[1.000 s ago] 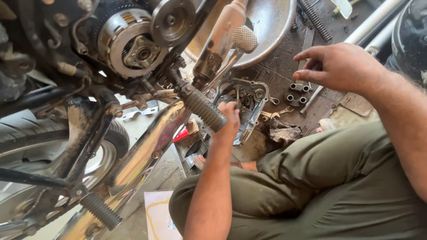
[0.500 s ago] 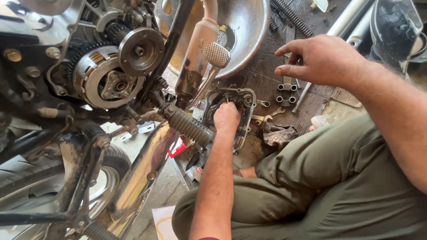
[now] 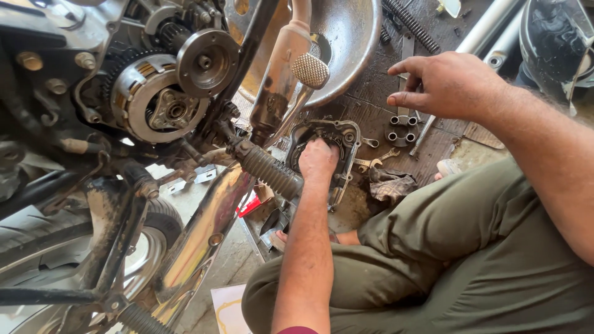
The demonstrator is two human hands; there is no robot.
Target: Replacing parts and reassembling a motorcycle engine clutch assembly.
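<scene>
I see the engine cover (image 3: 337, 145) lying on the grimy floor just beside the motorcycle's ribbed footpeg (image 3: 267, 170): a dull grey metal casting, hollow side up, with dirty edges and bolt holes round its rim. My left hand (image 3: 318, 159) rests in its hollow with fingers curled into a fist, though I cannot tell whether they grip anything. My right hand (image 3: 447, 83) hovers loosely open, forefinger out, over a dark round part (image 3: 402, 131) and a rag (image 3: 392, 184).

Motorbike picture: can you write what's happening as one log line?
left hand: fist inside engine side cover on floor | right hand: hovering above round clutch part, holding nothing | exposed clutch: on motorcycle
</scene>
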